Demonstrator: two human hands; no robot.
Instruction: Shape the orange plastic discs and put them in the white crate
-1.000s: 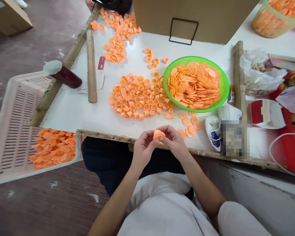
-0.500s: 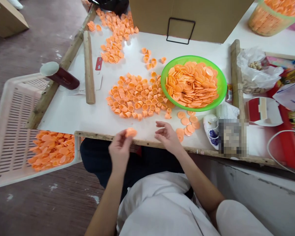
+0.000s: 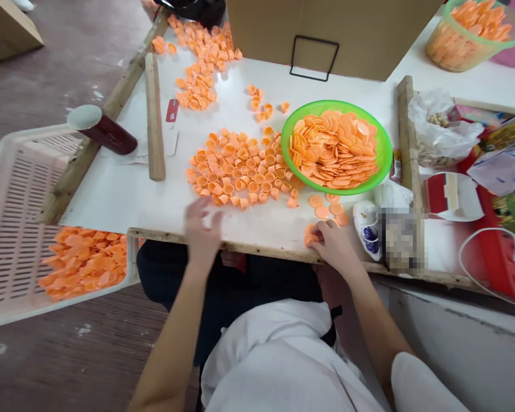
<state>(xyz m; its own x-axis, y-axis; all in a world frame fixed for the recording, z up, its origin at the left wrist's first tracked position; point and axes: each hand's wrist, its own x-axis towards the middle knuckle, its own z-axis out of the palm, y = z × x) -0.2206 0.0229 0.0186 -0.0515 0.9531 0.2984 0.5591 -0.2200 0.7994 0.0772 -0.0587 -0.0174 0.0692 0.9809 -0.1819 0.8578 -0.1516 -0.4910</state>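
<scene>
Left hand (image 3: pixel 202 232) loose, seemingly empty, beside the orange cups (image 3: pixel 242 170); right hand (image 3: pixel 332 245) touches a disc (image 3: pixel 309 234), can't tell if pinched: best lift one by its rim.

Bare counter (image 3: pixel 261 229) strip along the near edge, open between left hand (image 3: pixel 201 234) and right hand (image 3: pixel 335 243). Straight ahead, orange cups (image 3: pixel 240 171) block; green bowl (image 3: pixel 385 150) takes the right. I see a slim lane left of the cups, bounded by the wooden bar (image 3: pixel 155 120). Carton (image 3: pixel 335 34) walls off the back.
</scene>
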